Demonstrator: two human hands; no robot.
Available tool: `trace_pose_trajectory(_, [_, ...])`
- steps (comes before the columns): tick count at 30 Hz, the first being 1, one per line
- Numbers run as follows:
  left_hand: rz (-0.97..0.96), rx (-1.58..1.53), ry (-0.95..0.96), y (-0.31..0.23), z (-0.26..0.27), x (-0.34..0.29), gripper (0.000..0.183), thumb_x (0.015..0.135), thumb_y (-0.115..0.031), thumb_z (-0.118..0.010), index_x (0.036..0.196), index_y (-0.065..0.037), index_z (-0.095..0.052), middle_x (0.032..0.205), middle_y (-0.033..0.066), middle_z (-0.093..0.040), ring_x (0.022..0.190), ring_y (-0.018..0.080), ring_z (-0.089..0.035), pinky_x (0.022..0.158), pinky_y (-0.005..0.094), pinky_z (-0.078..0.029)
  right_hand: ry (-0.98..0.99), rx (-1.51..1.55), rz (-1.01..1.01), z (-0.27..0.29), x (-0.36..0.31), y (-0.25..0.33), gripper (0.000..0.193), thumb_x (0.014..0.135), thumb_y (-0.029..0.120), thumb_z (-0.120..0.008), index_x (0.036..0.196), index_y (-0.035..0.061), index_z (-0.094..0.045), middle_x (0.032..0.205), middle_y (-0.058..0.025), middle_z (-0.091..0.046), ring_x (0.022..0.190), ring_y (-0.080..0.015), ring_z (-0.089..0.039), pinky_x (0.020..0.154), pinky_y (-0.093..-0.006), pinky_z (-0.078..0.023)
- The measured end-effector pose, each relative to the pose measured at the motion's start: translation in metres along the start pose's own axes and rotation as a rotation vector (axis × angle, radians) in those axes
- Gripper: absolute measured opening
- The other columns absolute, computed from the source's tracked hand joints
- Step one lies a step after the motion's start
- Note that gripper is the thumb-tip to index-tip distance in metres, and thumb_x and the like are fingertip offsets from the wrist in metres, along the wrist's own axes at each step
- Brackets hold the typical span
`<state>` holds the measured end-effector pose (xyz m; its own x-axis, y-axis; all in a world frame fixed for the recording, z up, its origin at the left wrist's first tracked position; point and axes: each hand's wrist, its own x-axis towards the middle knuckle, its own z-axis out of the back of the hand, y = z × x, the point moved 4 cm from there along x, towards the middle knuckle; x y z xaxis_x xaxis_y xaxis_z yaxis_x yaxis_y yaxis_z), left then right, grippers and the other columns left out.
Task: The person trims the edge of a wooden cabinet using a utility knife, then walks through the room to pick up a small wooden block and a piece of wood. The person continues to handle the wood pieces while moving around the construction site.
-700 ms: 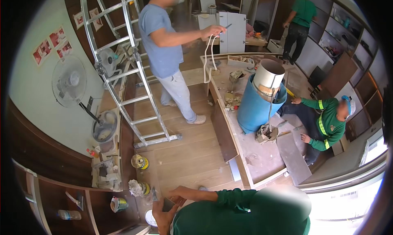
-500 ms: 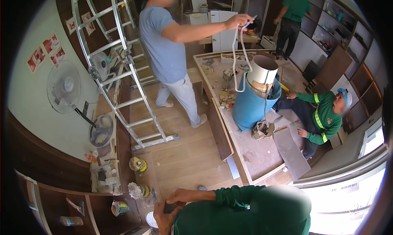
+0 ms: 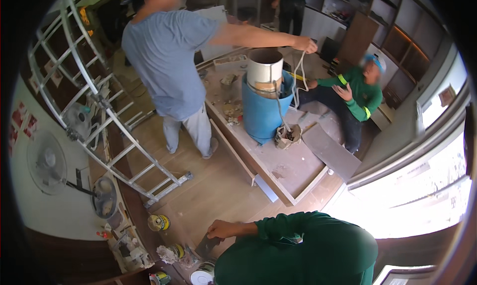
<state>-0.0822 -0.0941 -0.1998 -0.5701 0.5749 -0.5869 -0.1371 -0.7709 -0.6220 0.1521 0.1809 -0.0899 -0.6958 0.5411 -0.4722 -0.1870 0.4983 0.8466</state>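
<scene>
My right hand (image 3: 222,230), at the end of a green sleeve, crosses in front of my body at the lower middle. Its fingers are closed on a dark flat piece (image 3: 205,247), whose exact kind I cannot make out. My left hand is out of sight behind my green-clad body. Close below the held piece stands an open can with a white rim (image 3: 202,276). Beside it are a yellow-banded can with crumpled whitish material (image 3: 168,254) on top and a crumpled clear plastic wrap (image 3: 189,257).
A person in a blue-grey shirt (image 3: 169,61) holds out a looped white cord (image 3: 298,81) over a blue drum (image 3: 266,113). A co-worker in green (image 3: 355,93) sits beyond it; another stands behind. An aluminium ladder (image 3: 104,103) and a fan (image 3: 48,158) are at left.
My view has swung right. My left hand has dropped out of sight, and my right hand keeps the dark piece. The standing person's arm with the cord is now lower.
</scene>
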Motion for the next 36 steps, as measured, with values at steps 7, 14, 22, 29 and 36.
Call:
trace_pose_trajectory(7, [0.121,-0.071,0.076,-0.013,-0.016,0.009,0.038,0.090,-0.023,-0.065,0.115,0.005,-0.062,0.103,0.0174,-0.066,0.092,0.0251,-0.066,0.074,0.0339,-0.054,-0.161,0.042,0.026,0.020,0.002,0.005,0.026,0.088,0.021,-0.059,0.095,-0.0031,-0.068,0.077,-0.0102,-0.069,0.062,-0.0176,-0.069,0.051,-0.0279,-0.053])
trace_pose_trajectory(14, [0.117,-0.094,0.099,-0.016,-0.005,0.011,0.037,0.087,-0.024,-0.066,0.110,0.005,-0.064,0.095,0.0155,-0.068,0.082,0.0257,-0.069,0.070,0.0328,-0.054,-0.140,0.009,0.051,0.012,0.012,-0.003,0.026,0.085,0.022,-0.062,0.094,-0.0015,-0.069,0.075,-0.0099,-0.069,0.057,-0.0145,-0.066,0.050,-0.0281,-0.051])
trace_pose_trajectory(22, [-0.080,-0.224,0.166,-0.107,0.021,-0.030,0.039,0.089,-0.023,-0.063,0.112,0.009,-0.063,0.096,0.0159,-0.069,0.080,0.0241,-0.072,0.063,0.0288,-0.053,-0.131,-0.045,0.062,-0.014,0.014,-0.003,0.032,0.080,0.021,-0.067,0.100,-0.0044,-0.069,0.081,-0.0125,-0.070,0.063,-0.0160,-0.067,0.054,-0.0279,-0.053])
trace_pose_trajectory(29, [-0.121,-0.256,0.118,-0.092,0.046,-0.024,0.047,0.086,-0.020,-0.069,0.119,0.012,-0.058,0.101,0.0199,-0.069,0.083,0.0260,-0.071,0.068,0.0318,-0.056,-0.048,-0.010,-0.009,-0.054,0.021,-0.011,0.029,0.085,0.019,-0.069,0.099,-0.0063,-0.067,0.074,-0.0100,-0.067,0.067,-0.0143,-0.067,0.058,-0.0277,-0.055])
trace_pose_trajectory(36, [-0.254,-0.620,0.195,-0.189,0.040,-0.055,0.033,0.091,-0.016,-0.063,0.115,0.006,-0.059,0.110,0.0159,-0.065,0.097,0.0247,-0.066,0.079,0.0331,-0.055,0.122,0.058,-0.152,-0.073,0.023,0.006,0.028,0.086,0.020,-0.069,0.100,-0.0039,-0.068,0.078,-0.0088,-0.067,0.061,-0.0135,-0.062,0.054,-0.0252,-0.051])
